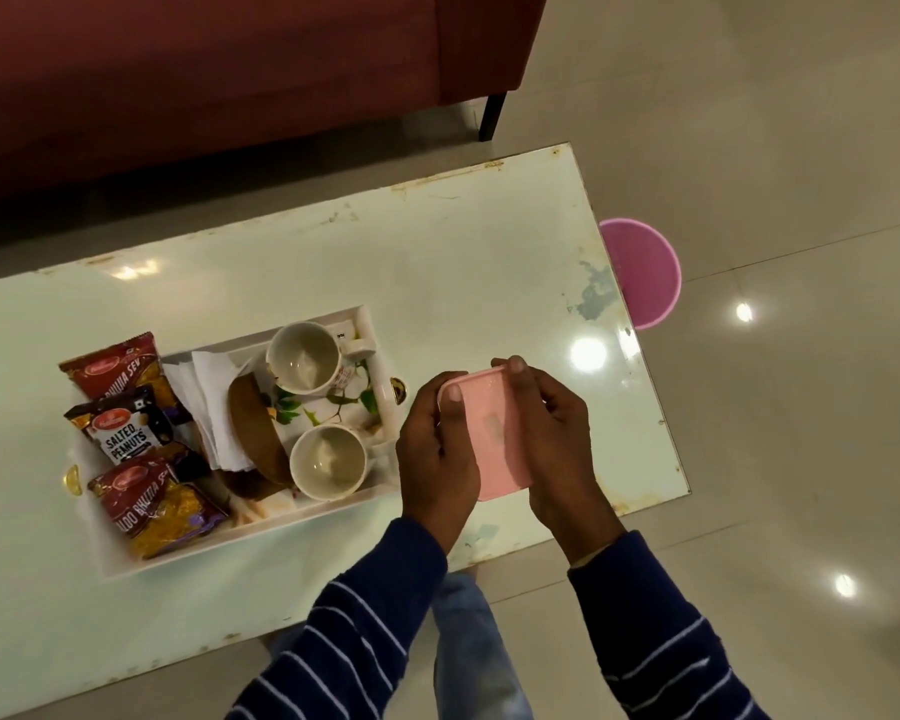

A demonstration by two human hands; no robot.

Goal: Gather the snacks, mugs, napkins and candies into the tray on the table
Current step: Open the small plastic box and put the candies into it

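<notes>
Pink box: a small pink rectangular plastic container (497, 433), held just right of the tray, above the tabletop.
Left hand (437, 449): fingers curled round the container's left side.
Right hand (552, 433): grips its right side, fingertip over the far edge.
Tray: white rectangular tray (385, 407) holding two white ceramic mugs (305, 363), white paper napkins (214, 407) and three snack packets (126, 428).
Tabletop: glossy pale tabletop (463, 262).
Beyond the tray: dark red sofa (204, 70).

Pink box (497, 439), navy white-striped sleeves (365, 615), red snack packets (113, 374), maroon sofa (204, 85)
</notes>
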